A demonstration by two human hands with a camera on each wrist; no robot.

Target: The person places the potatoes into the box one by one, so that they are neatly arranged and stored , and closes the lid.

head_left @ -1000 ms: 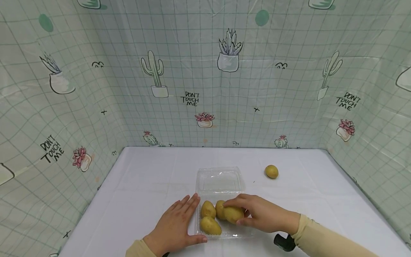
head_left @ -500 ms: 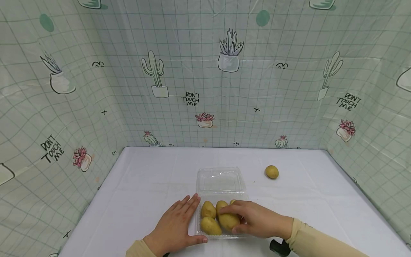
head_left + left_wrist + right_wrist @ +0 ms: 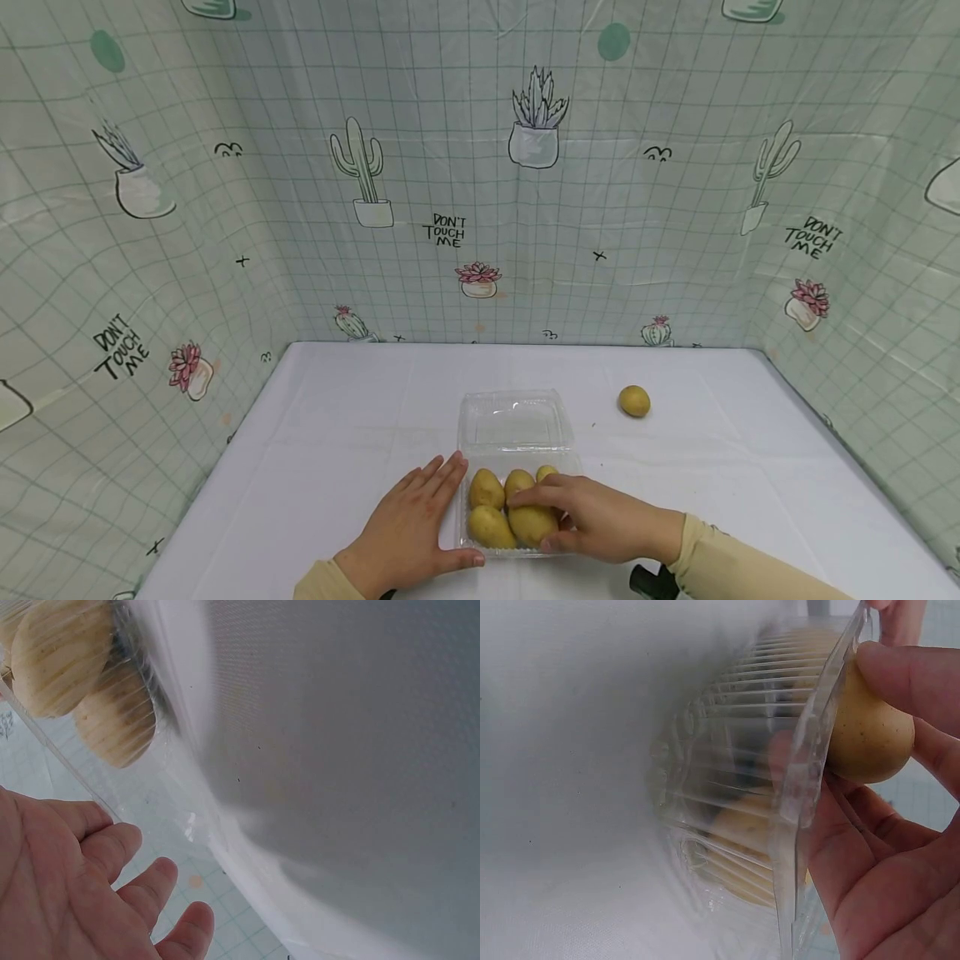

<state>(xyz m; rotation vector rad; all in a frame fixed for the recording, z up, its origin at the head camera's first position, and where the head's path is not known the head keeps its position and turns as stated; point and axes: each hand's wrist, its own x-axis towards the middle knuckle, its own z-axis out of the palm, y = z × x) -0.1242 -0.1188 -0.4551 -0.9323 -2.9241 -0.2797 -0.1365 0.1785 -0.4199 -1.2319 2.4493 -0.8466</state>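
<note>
A clear plastic clamshell box [image 3: 487, 459] lies open with its lid [image 3: 514, 421] folded back. My right hand [image 3: 607, 518] grips a potato [image 3: 532, 527] at the front of the box, fingers over its top and thumb at its near side. In the right wrist view this potato [image 3: 874, 742] stands partly above the rim. Around it in the box sit a left back potato [image 3: 487, 490], a left front potato [image 3: 491, 527], a middle back potato [image 3: 518, 483] and a right back one, partly hidden by my hand. Fingers straight, my left hand [image 3: 408, 529] rests along the box's left edge.
One loose potato [image 3: 634, 401] lies on the white tablecloth [image 3: 360, 400], to the back right of the box. Grid-patterned cloth [image 3: 420, 183] printed with cacti hangs behind the table and on both sides. A black strap piece [image 3: 652, 581] shows under the right wrist.
My right hand has moved the potato slightly left and down into the front of the box, uncovering the right back potato. The left hand has stayed put.
</note>
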